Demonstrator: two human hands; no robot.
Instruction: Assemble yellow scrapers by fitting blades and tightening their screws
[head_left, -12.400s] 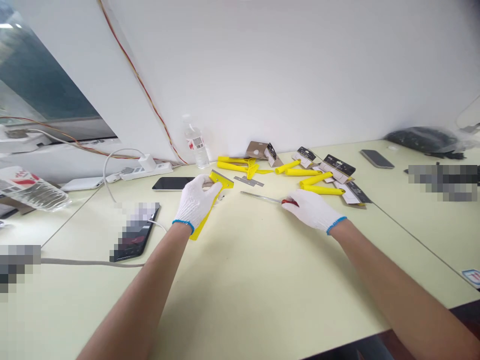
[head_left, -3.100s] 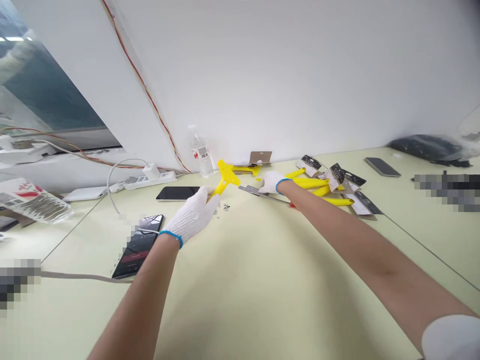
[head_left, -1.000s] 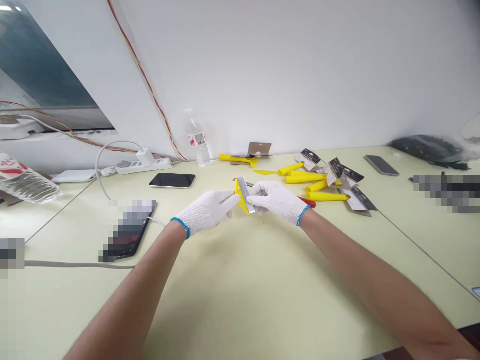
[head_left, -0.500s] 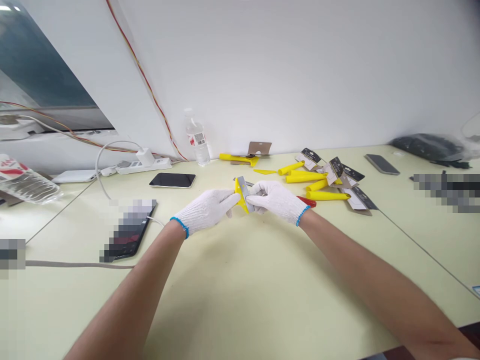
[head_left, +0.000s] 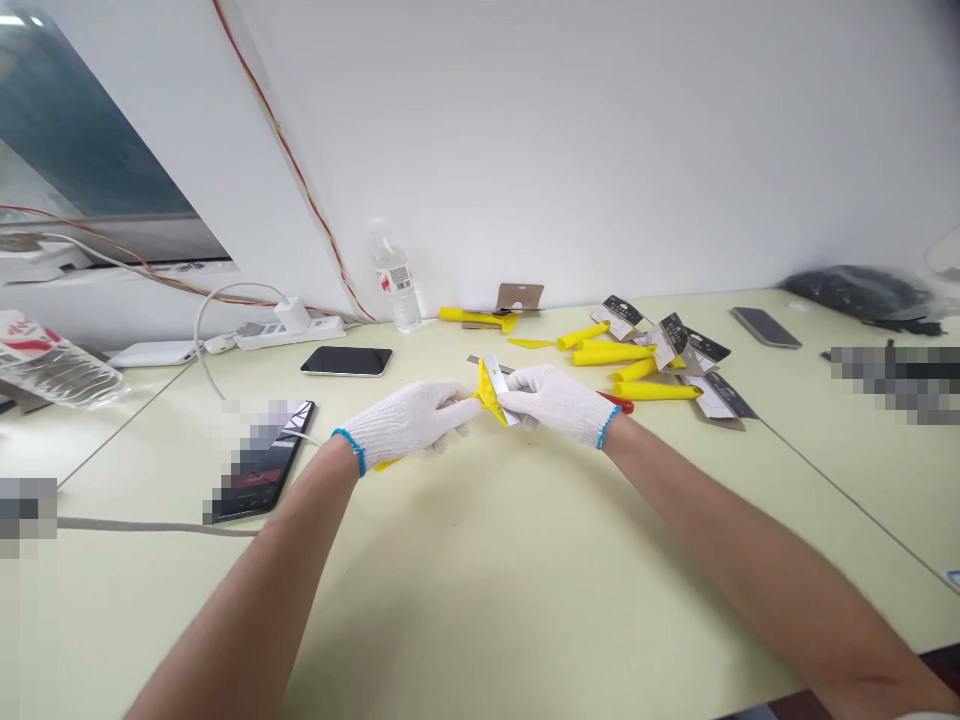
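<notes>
Between my gloved hands is a yellow scraper [head_left: 486, 393], held above the table with its head facing right. My left hand [head_left: 416, 420] is closed around its handle, and the handle's yellow end shows below the wrist cuff. A flat silver metal plate [head_left: 496, 378] lies against the scraper head. My right hand [head_left: 551, 402] pinches the lower part of this plate, its fingertips partly hidden behind it. Just behind the right hand lies a thin grey metal strip [head_left: 474, 359]. A red-handled tool [head_left: 627, 406] sticks out past the right wrist, mostly covered.
Several yellow handles [head_left: 611, 354] with cardboard packaging [head_left: 670, 343] lie to the right. Another yellow scraper [head_left: 472, 317] rests near the wall beside a water bottle [head_left: 397, 280]. Phones [head_left: 346, 361] and a power strip [head_left: 315, 329] with cables are on the left.
The scraper has turned so its yellow head shows more, and its handle end has come into view under my left wrist. My left hand has shifted slightly left.
</notes>
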